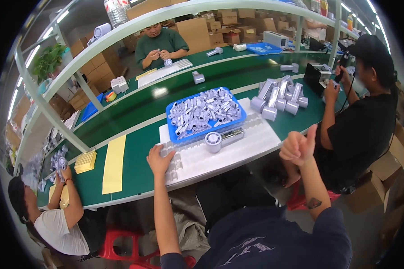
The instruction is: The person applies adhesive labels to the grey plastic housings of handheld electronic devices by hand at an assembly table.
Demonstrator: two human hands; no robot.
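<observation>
My left hand (159,159) rests open, fingers spread, on the left end of a white moulded tray (256,143). My right hand (299,147) is raised off the tray's right end, fingers curled and thumb pointing up; nothing shows in it. Between my hands, a lavender-grey handheld fan body (213,142) lies on the white tray. Its round grille faces up, and its handle looks open, with shiny parts inside. Just behind it sits a blue plastic tray (171,130) heaped with small lavender plastic pieces (204,110).
Several similar fan bodies (280,96) are grouped at the right. A yellow sheet (114,163) lies to my left. A green conveyor belt (159,93) runs behind, below a shelf frame (134,22). Co-workers sit left, right and opposite; red stools (121,242) stand below.
</observation>
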